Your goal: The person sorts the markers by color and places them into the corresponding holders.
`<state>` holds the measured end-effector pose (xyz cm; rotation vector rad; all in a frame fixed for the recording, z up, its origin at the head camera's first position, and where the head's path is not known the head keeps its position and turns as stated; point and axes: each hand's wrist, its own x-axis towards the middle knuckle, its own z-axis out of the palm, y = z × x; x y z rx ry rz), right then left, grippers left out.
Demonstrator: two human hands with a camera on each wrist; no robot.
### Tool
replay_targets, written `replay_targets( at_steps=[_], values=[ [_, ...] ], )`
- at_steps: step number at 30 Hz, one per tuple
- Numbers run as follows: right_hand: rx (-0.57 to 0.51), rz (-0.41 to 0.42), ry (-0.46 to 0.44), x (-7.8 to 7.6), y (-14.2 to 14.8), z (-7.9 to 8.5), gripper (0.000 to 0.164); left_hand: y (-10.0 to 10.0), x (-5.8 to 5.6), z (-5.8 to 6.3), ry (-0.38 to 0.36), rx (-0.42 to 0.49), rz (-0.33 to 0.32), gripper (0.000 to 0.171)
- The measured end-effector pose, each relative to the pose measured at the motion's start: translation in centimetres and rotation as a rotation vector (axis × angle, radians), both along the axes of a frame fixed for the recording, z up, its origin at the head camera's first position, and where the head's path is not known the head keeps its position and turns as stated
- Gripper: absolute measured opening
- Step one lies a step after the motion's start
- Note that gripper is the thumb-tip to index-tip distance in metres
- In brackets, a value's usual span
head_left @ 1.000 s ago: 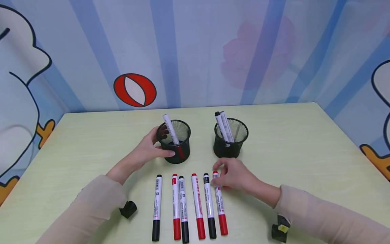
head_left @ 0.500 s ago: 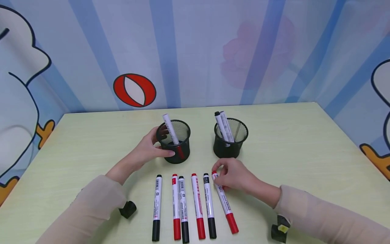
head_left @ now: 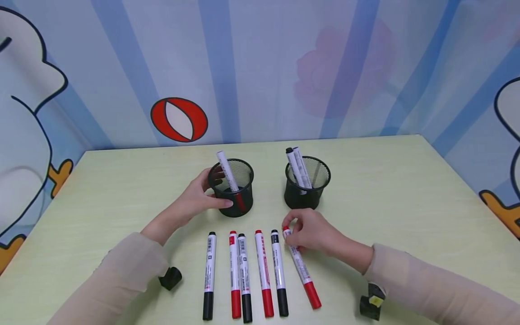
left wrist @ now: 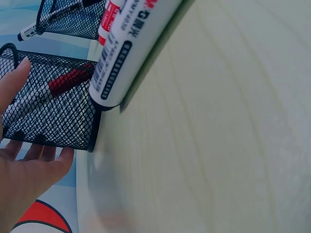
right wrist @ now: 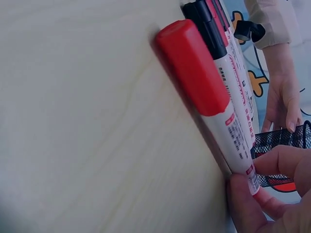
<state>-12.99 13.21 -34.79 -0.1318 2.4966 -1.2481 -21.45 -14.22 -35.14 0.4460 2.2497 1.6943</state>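
Note:
My left hand (head_left: 194,197) grips a black mesh pen cup (head_left: 245,201), thumb in front and fingers behind. Inside that cup leans a marker; its red cap (left wrist: 70,80) shows low through the mesh in the left wrist view. With thumb and fingertips my right hand (head_left: 314,231) pinches the top end of a red-capped marker (head_left: 301,267), which slants with its cap toward the front right. In the right wrist view its red cap (right wrist: 194,68) is close over the table, and the thumb and fingers hold the white barrel's far end.
Left of the pinched marker several markers lie in a row, among them a black-capped marker (head_left: 279,275), a red-capped marker (head_left: 264,273) and, leftmost, another black-capped marker (head_left: 209,271). A second mesh cup (head_left: 302,198) holding markers stands behind my right hand. A printed curtain (head_left: 264,72) hangs behind the table.
The red-capped marker in my right hand has swung from near parallel with the row to a slant, its cap end moving right. My left hand stays on the pen cup.

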Motion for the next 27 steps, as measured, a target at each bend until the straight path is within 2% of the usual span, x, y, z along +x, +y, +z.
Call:
replay_targets(
  at_steps=[14,27],
  values=[
    [-0.117,-0.071,-0.079,-0.4,0.5,0.0,0.023,0.0,0.1,0.1,0.001,-0.014,0.008,0.083],
    [-0.189,-0.031,-0.101,-0.6,0.8,1.2,0.025,0.0,0.0,0.0,-0.004,-0.015,0.009,0.084]
  ],
)
